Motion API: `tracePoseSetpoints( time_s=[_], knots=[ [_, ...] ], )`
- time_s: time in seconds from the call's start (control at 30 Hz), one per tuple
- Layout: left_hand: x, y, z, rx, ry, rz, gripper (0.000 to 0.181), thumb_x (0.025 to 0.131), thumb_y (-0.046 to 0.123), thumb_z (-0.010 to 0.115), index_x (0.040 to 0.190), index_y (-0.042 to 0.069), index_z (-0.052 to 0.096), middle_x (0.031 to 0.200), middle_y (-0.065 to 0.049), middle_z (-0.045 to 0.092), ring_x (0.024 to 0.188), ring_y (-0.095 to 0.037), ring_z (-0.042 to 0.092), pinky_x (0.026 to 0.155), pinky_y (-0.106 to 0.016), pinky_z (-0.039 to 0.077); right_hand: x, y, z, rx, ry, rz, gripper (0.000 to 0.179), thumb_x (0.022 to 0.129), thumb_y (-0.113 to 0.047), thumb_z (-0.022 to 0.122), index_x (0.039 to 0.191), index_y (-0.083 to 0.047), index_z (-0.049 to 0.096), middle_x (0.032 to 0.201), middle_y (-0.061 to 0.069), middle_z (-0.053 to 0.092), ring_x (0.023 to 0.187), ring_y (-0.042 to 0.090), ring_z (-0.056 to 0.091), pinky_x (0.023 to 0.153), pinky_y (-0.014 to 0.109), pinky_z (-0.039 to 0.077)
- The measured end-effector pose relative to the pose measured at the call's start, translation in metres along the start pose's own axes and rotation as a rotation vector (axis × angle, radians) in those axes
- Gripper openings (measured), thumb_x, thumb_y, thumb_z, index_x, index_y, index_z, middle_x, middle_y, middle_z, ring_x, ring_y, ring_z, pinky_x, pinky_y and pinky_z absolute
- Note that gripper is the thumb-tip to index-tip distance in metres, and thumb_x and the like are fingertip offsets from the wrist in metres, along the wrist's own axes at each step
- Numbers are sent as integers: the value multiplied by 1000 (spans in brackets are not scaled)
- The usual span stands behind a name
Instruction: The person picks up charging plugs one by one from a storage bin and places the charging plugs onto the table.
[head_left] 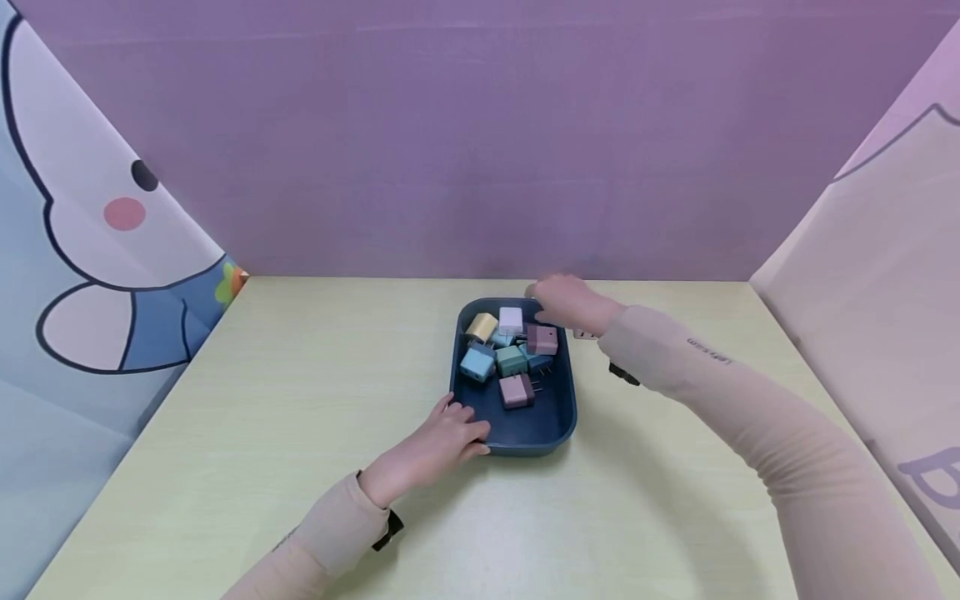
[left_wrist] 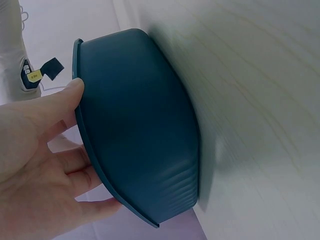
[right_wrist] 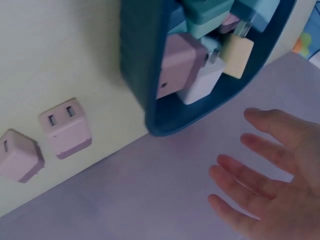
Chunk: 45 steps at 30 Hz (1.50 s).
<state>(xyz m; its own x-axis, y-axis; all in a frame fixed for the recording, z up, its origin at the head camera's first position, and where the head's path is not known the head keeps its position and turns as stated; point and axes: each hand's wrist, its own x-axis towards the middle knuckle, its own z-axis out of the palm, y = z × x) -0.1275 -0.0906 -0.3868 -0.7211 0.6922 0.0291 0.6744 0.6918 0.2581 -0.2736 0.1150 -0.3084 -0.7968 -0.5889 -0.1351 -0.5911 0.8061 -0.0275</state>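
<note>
A dark blue plastic tray (head_left: 528, 429) stands on the table with several charger plugs in it, among them a light blue one (head_left: 477, 363), a green one (head_left: 512, 361), a yellow one (head_left: 482, 326) and a white one (head_left: 511, 321). My left hand (head_left: 442, 437) grips the tray's rim at its near left corner, thumb and fingers over the edge in the left wrist view. Over the far right corner is my right hand (head_left: 572, 302); the right wrist view shows its fingers spread, holding nothing.
Two pink charger plugs (right_wrist: 66, 128) lie on the table (head_left: 337, 375) right of the tray, mostly behind my right arm in the head view. A purple backdrop (head_left: 480, 150) rises behind the table, with printed cloth panels (head_left: 112, 250) at both sides.
</note>
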Motion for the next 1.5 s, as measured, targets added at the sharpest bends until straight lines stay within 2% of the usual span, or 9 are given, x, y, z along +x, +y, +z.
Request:
tracePoseSetpoints(
  time_s=[0.37, 0.6, 0.77, 1.2, 1.5],
  knots=[
    [-1, 1, -1, -5, 5, 4, 11, 86, 25, 56, 80, 16, 54, 73, 6, 46, 76, -14, 47, 97, -53, 28, 10, -24, 8, -5, 10, -131, 37, 80, -14, 66, 113, -2, 58, 105, 13, 57, 93, 24, 55, 80, 35, 46],
    [-2, 1, -1, 10, 32, 23, 12, 85, 25, 58, 78, 15, 53, 70, 6, 44, 74, -14, 47, 96, -54, 29, 9, -46, 7, -56, -35, -182, 41, 80, -17, 66, 117, -6, 56, 113, 13, 55, 100, 24, 53, 83, 33, 46],
    [-2, 1, -1, 15, 40, 25, 12, 86, 24, 57, 78, 16, 53, 71, 6, 45, 74, -14, 47, 96, -53, 28, 10, -58, 9, -40, -60, -209, 41, 80, -17, 66, 118, -8, 56, 116, 11, 54, 103, 24, 53, 86, 33, 45],
    [-2, 1, 0, 16, 57, 39, 12, 85, 24, 58, 78, 15, 54, 70, 5, 44, 72, -14, 46, 95, -54, 30, 20, -69, 23, 23, -137, -225, 47, 79, -10, 66, 124, -9, 51, 127, 8, 48, 119, 21, 41, 95, 31, 38],
    [-1, 1, 2, 21, 62, 42, 12, 85, 24, 58, 79, 15, 54, 71, 5, 45, 73, -15, 47, 95, -54, 30, 21, -71, 31, -37, -102, -280, 42, 78, -10, 67, 118, -10, 56, 119, 6, 55, 109, 21, 49, 91, 31, 41]
  ],
)
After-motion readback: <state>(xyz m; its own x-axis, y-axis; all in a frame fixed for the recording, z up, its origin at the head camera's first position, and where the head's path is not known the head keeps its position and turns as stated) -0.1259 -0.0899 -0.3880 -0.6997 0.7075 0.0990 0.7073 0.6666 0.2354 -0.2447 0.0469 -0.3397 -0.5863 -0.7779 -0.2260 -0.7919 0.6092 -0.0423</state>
